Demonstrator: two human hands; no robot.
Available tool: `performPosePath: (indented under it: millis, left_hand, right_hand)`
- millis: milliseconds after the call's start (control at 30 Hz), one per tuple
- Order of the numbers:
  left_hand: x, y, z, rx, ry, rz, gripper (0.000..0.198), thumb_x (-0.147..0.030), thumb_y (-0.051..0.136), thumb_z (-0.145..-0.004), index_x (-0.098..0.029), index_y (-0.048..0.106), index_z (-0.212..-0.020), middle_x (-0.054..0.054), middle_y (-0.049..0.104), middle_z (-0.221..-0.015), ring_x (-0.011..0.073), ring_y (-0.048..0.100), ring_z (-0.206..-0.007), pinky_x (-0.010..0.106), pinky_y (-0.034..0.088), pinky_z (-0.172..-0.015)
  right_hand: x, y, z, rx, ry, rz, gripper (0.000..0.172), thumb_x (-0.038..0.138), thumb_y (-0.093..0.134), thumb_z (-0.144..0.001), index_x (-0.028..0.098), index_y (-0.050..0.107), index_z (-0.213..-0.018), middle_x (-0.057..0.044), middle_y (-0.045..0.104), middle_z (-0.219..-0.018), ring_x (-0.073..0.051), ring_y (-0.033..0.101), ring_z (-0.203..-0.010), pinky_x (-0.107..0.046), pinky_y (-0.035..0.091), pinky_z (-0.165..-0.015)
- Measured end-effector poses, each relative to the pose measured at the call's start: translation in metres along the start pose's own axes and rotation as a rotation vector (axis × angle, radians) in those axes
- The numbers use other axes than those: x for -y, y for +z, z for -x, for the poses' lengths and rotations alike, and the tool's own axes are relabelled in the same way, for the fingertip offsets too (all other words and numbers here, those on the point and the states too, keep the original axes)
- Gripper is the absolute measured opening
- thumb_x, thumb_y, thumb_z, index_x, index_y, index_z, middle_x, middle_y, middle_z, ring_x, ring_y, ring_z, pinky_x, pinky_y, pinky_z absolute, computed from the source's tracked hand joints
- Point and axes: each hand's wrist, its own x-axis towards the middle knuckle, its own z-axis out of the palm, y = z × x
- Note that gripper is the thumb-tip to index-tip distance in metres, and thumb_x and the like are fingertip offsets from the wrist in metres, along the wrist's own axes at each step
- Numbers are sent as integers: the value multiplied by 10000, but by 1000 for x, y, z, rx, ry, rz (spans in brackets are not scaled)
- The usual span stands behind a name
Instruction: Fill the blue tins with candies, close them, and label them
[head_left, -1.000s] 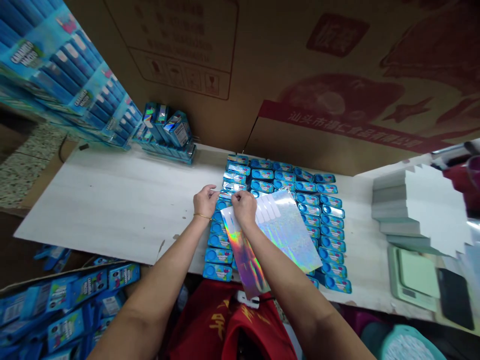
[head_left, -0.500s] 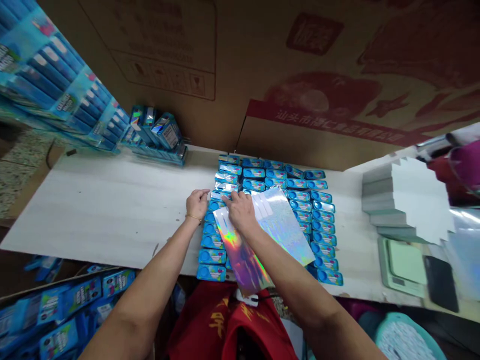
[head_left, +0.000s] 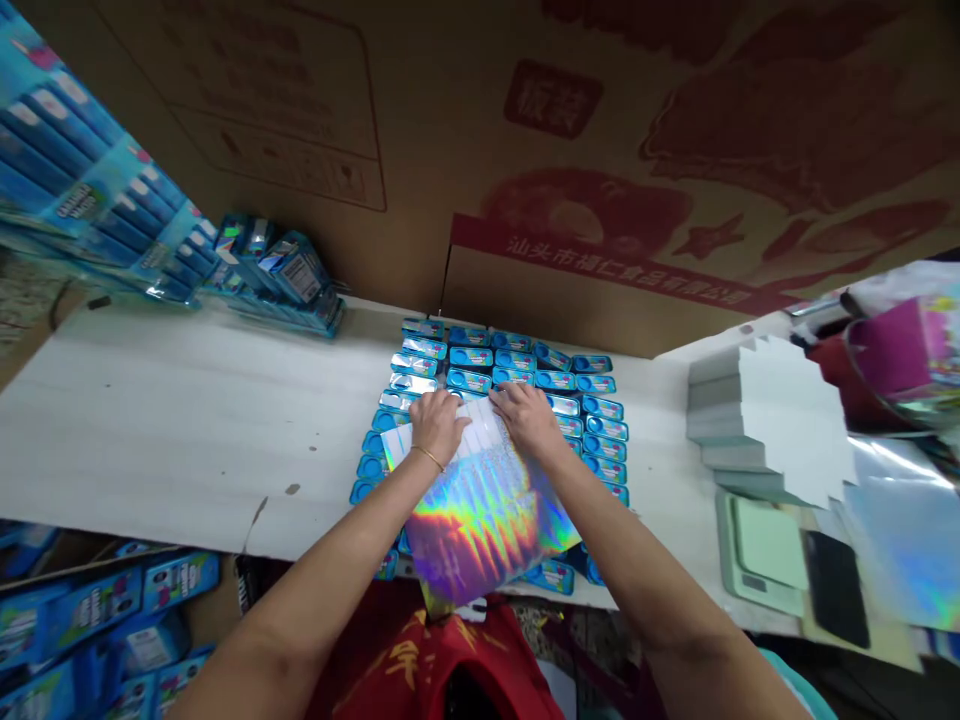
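Note:
A holographic sticker sheet (head_left: 487, 505) lies on top of a grid of small blue tins (head_left: 525, 365) on the white table (head_left: 187, 430). My left hand (head_left: 437, 425) rests on the sheet's far left corner with its fingers curled down. On the far right corner sits my right hand (head_left: 529, 418), fingers bent and pressed onto the white backing strip. The sheet covers the middle tins.
Large cardboard boxes (head_left: 600, 150) wall off the back. Blue display packs (head_left: 277, 275) sit at the far left. A stack of white cards (head_left: 772, 425), a green scale (head_left: 765, 545), a black phone (head_left: 836, 590) and another holographic sheet (head_left: 900, 530) lie at right. Blue boxes (head_left: 97, 610) fill a carton below left.
The sheet turned from slanting right to lying square over the tins. My left hand moved off the tins onto the sheet's corner, and my right hand shifted to the other corner.

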Motion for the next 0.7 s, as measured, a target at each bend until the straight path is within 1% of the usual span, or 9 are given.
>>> performPosePath:
  millis: [100,200,267,367,467,500,567,633,700]
  left_hand:
    - [-5,4,3,-42,-53,4,134,-319,548,-764,-207,567,-835,51,570,-895,237,469,-910,373,326,-766]
    - [-15,8,3,-70,-107,51,115,-292,504,-792,-197,568,-796,50,570,-848,215,495,-845,347,347,-737]
    - [-21,11,-1,-84,-138,114,112,-272,498,-793,-190,570,-765,50,570,-827,200,510,-821,331,363,-731]
    - [-25,11,-9,-72,-183,220,90,-234,529,-764,-183,577,-707,53,574,-794,192,528,-803,323,385,-743]
    - [-20,2,-7,-119,-188,409,81,-243,557,-739,-182,607,-756,65,595,-861,207,531,-894,341,383,-815]
    - [-16,-4,-2,-147,-201,536,130,-275,540,-753,-181,614,-804,68,602,-895,206,531,-922,342,384,-830]
    - [-6,-21,13,-163,-296,886,281,-385,452,-803,-173,612,-897,74,615,-924,192,554,-910,329,410,-808]
    - [10,-40,34,-85,-444,1254,439,-501,360,-814,-157,602,-943,85,628,-904,174,585,-837,309,444,-736]
    - [28,-59,54,-6,-547,1480,457,-535,447,-759,-150,593,-959,80,633,-874,160,598,-783,289,456,-686]
  right_hand:
    - [-8,7,11,-33,-122,-7,315,204,416,-866,217,520,-1163,-72,508,-1215,-216,420,-1035,-342,330,-796]
    - [-15,-8,22,-95,-158,-77,233,213,441,-856,197,588,-1037,-76,550,-1147,-203,446,-1000,-324,342,-778]
    - [-16,-35,27,-131,-147,-147,187,229,448,-850,189,620,-912,-74,585,-1059,-193,479,-923,-317,353,-744]
    - [-8,-88,32,-155,-101,-344,172,228,452,-835,180,613,-796,-64,605,-915,-174,508,-839,-306,371,-732]
    - [13,-120,29,-136,60,-681,135,216,485,-790,182,597,-723,-32,593,-787,-144,525,-749,-265,393,-671]
    - [24,-122,25,-130,149,-808,126,226,501,-771,180,594,-699,-22,587,-748,-134,525,-705,-252,394,-632]
    - [49,-111,16,-129,360,-1072,135,269,531,-737,172,596,-669,-3,571,-664,-114,506,-606,-234,379,-556]
    - [78,-89,6,-141,575,-1326,174,322,555,-704,160,605,-669,11,552,-586,-101,478,-531,-225,357,-504]
    - [107,-64,-3,-158,742,-1517,207,352,576,-671,149,614,-675,23,532,-528,-91,449,-480,-217,329,-465]
